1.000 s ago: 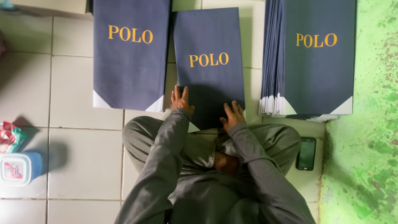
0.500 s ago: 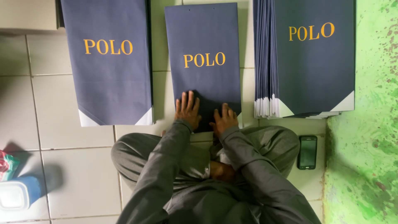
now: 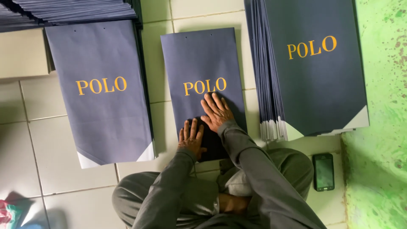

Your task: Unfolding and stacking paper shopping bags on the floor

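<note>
A flat navy paper bag (image 3: 201, 59) with gold lettering lies on the tiled floor in front of me. My left hand (image 3: 190, 136) presses flat on its near end, fingers spread. My right hand (image 3: 217, 111) lies flat a little farther up the same bag, just below the lettering. Both palms are down on the paper; neither hand grips anything. My grey-sleeved arms and crossed legs fill the bottom of the view.
Another flattened navy bag (image 3: 101, 93) lies to the left. A thick stack of the same bags (image 3: 313, 72) sits to the right, more stacked bags (image 3: 72, 9) at top left. A black phone (image 3: 324, 171) rests by my right knee. Green floor (image 3: 381, 127) at right.
The view has shifted toward the bags. My right hand has slid farther up the middle bag toward the lettering, while my left hand stays near the bag's bottom end.
</note>
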